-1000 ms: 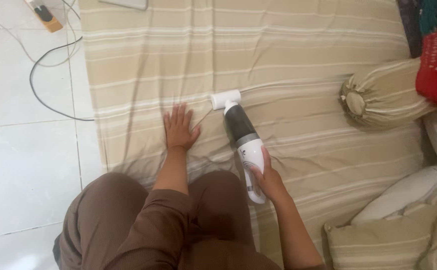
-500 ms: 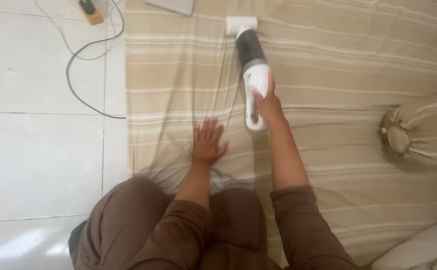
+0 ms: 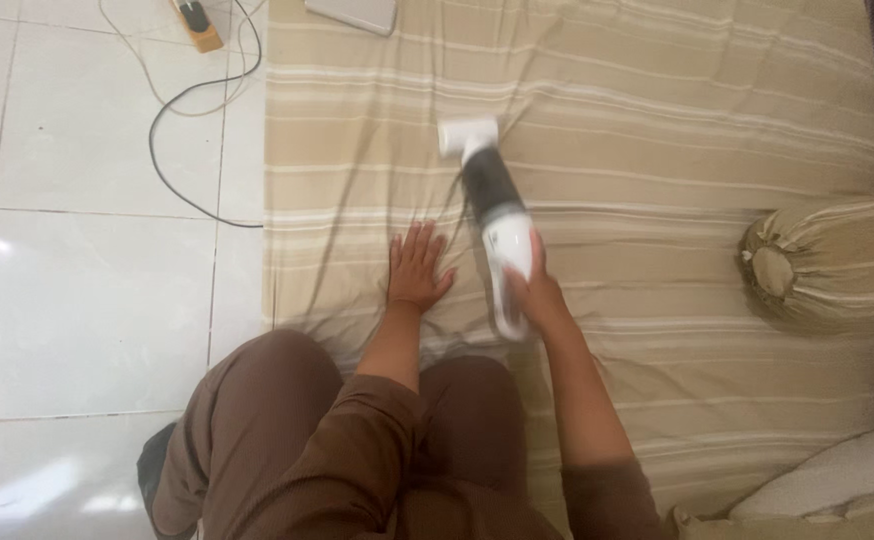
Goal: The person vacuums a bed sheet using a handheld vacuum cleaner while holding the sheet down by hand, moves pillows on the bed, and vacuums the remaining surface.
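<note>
My right hand [image 3: 537,293] grips the white handle of a small handheld vacuum cleaner [image 3: 492,210], white with a dark grey middle. Its white nozzle rests on the beige striped sheet [image 3: 657,130] of a mattress on the floor, pointing away from me. My left hand [image 3: 417,268] lies flat, fingers spread, on the sheet just left of the vacuum, pressing the cloth down. Wrinkles run from under that palm toward the nozzle. My knees in brown trousers sit at the mattress's near edge.
A beige striped bolster [image 3: 827,262] lies at the right, with pillows [image 3: 837,480] at the bottom right. White floor tiles [image 3: 87,300] lie to the left, with a black cable [image 3: 172,150], an orange power strip [image 3: 197,22] and a flat grey device [image 3: 352,12] at the top.
My right hand pushed the vacuum far away across the sheet, then pulled it back toward me. My left hand stayed flat on the sheet.
</note>
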